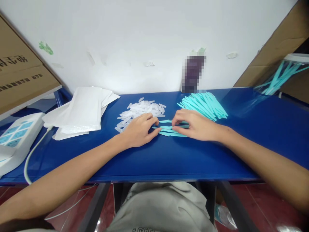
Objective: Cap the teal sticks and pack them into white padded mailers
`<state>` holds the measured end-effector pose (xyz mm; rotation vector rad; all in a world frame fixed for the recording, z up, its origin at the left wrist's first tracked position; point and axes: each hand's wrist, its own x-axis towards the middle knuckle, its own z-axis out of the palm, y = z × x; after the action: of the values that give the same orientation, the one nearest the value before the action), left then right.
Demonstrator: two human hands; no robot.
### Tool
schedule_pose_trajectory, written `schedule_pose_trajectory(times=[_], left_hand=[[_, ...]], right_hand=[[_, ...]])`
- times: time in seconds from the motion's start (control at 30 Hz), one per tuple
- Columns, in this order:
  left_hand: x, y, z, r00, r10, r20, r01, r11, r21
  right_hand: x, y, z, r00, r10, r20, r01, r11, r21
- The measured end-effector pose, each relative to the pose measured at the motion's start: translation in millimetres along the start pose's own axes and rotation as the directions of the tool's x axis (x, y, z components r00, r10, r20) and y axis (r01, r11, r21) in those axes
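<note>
Side by side on the blue table lie several slim turquoise sticks [166, 133], shaped like eyebrow razors, their narrow ends toward the left. My right hand [194, 125] pinches one of them between thumb and fingers, above the others. At its left end, my left hand [140, 129] has thumb and forefinger closed around the tip; whether a small cap is also in that pinch is hidden. Behind my left hand spreads a heap of translucent white caps [142, 109]. A pile of more turquoise sticks [205, 104] lies just beyond my right hand.
White padded envelopes [83, 109] are stacked at the left, near a white power strip [18, 138] with a cable. A clear container [282, 77] of turquoise sticks lies at the right. Cardboard boxes [21, 67] flank the table [154, 161]; a white wall is behind.
</note>
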<state>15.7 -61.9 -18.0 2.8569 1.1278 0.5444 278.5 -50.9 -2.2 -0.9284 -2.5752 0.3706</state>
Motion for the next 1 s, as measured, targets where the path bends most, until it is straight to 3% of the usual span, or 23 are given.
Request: schedule_pose_trajectory(times=[0.4, 0.63, 1.0], left_hand=[[-0.5, -1.2, -2.8, 0.996, 0.077, 0.055, -0.077, 0.997, 0.003], [-0.9, -5.4, -6.9, 0.983, 0.132, 0.132, -0.133, 0.991, 0.001], [1.4, -5.6, -3.1, 0.982, 0.135, 0.133, -0.134, 0.991, -0.014]], right_hand=[[-0.5, -4.2, -2.0, 0.993, -0.005, 0.115, 0.009, 1.000, -0.030], [-0.5, -0.9, -3.7, 0.995, -0.015, 0.097, 0.010, 0.999, 0.046], [-1.6, -3.1, -3.0, 0.998, -0.015, 0.062, 0.017, 0.999, -0.030]])
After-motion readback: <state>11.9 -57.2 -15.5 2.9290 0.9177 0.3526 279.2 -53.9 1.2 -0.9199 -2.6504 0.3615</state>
